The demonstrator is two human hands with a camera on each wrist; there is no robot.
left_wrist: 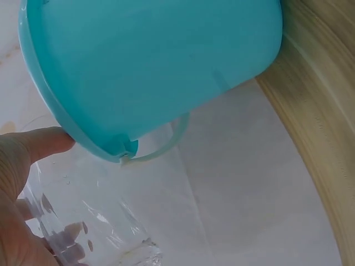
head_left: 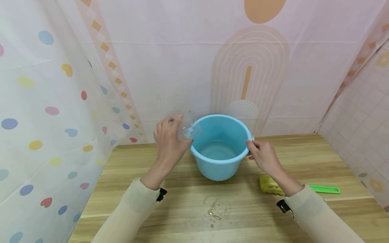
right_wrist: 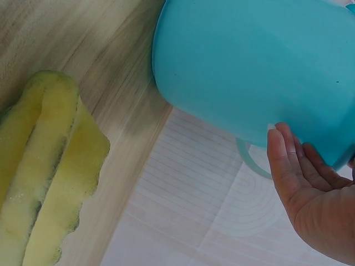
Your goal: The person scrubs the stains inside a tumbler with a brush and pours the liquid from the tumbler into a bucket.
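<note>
A light-blue bucket (head_left: 216, 170) stands on the wooden table with shallow water (head_left: 217, 150) at its bottom. At the bucket's left rim, my left hand (head_left: 169, 140) holds a clear, see-through cup (left_wrist: 108, 213), tilted over on its side. The left wrist view shows the thumb against the bucket's rim and the other fingers behind the clear wall. On the opposite side, my right hand (head_left: 263, 156) grips the bucket's rim, thumb on top and fingers under it against the outer wall. The bucket's pale handle (left_wrist: 166, 147) hangs down behind.
A yellow sponge brush (head_left: 268, 185) with a green handle (head_left: 325, 189) lies on the table, partly hidden behind the right forearm. Small puddles of spilled water (head_left: 214, 212) mark the wood in front of the bucket. Patterned curtains (head_left: 170, 67) hang behind and at both sides.
</note>
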